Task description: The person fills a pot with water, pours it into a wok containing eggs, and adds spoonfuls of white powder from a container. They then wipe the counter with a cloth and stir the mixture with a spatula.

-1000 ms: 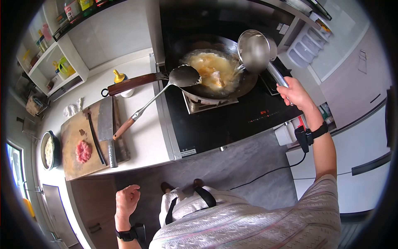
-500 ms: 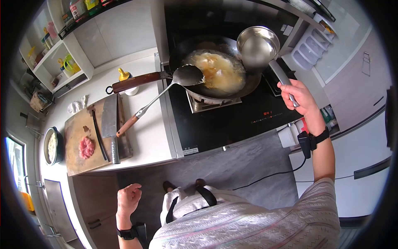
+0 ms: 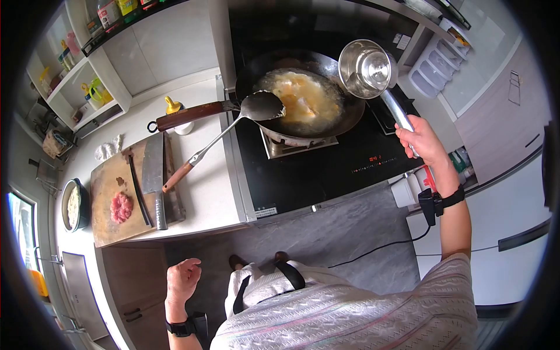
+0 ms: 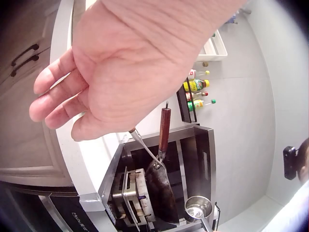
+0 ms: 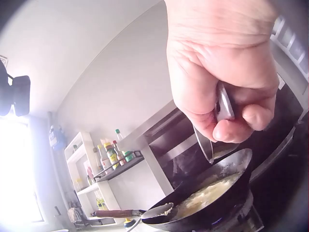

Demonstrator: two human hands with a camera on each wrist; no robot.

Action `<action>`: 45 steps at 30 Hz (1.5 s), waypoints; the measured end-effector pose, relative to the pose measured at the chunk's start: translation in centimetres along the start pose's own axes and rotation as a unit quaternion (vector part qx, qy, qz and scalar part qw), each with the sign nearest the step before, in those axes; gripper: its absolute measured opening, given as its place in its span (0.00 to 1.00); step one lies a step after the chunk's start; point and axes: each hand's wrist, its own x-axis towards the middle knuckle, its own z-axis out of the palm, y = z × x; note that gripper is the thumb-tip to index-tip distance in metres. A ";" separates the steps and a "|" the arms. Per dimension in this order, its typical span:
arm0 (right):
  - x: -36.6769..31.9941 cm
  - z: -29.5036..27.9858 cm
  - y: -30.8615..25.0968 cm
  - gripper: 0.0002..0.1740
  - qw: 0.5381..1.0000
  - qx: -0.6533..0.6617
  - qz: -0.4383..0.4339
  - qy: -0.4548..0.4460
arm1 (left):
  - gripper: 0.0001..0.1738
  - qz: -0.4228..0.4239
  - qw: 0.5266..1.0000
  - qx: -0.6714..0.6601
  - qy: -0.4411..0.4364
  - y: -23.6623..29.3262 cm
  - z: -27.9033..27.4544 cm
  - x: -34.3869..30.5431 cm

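My right hand (image 3: 423, 140) grips the metal handle of a saucepan (image 3: 364, 69), held tilted at the right rim of a wok (image 3: 350, 119). The wok holds egg in cloudy liquid (image 3: 306, 102). A spatula (image 3: 262, 107) lies across the wok's left edge, its wooden handle over the counter. In the head view my left hand (image 3: 183, 279) hangs in front of the counter, touching nothing; the left wrist view shows its palm (image 4: 130, 72) with fingers loosely bent. The right wrist view shows my right hand (image 5: 222, 72) around the pan handle.
On the counter (image 3: 210, 192) lies a cutting board (image 3: 108, 175) with a cleaver (image 3: 153, 169), dark chopsticks (image 3: 139, 192) and pink meat (image 3: 121, 207). A bowl (image 3: 83, 204) stands left of it, a yellow-capped bottle (image 3: 172, 106) behind. The black hob (image 3: 326, 175) surrounds the wok.
The stream of liquid seen at the wok's right side a second ago is gone. The saucepan has shifted slightly right and turned in my right hand. My left hand has barely moved.
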 end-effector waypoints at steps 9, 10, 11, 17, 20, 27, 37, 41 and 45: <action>0.0 0.2 0.1 0.05 1.000 -0.015 0.004 0.007 | 0.10 -0.005 1.000 -0.004 0.002 0.4 0.0 -0.4; 0.0 0.2 0.1 0.05 1.000 -0.019 0.005 0.008 | 0.10 -0.006 1.000 -0.004 0.002 0.4 0.0 -0.4; 0.0 0.2 0.2 0.05 1.000 -0.019 0.005 0.008 | 0.10 -0.003 1.000 -0.005 0.003 0.5 0.0 -0.4; 0.4 0.4 0.9 0.05 0.998 -0.056 -0.007 0.024 | 0.10 0.007 1.000 -0.002 0.008 0.5 0.2 -0.4; 0.5 0.5 1.1 0.05 0.998 -0.053 -0.019 0.034 | 0.10 0.008 1.000 -0.003 0.010 0.5 0.2 -0.4; 0.5 0.8 0.8 0.06 0.996 -0.061 -0.039 0.046 | 0.09 0.005 1.000 0.000 0.013 0.5 0.1 -0.5; 0.2 1.6 0.4 0.07 0.997 0.080 0.001 0.013 | 0.10 0.008 1.000 -0.005 0.017 0.4 -0.2 -0.7; 0.7 1.6 1.2 0.06 0.997 -0.046 -0.035 0.044 | 0.10 0.023 1.000 0.012 0.013 0.3 -0.3 -0.8; 0.7 1.7 1.6 0.07 0.977 -0.173 -0.082 0.098 | 0.10 0.003 1.000 0.003 0.022 0.4 -0.4 -1.0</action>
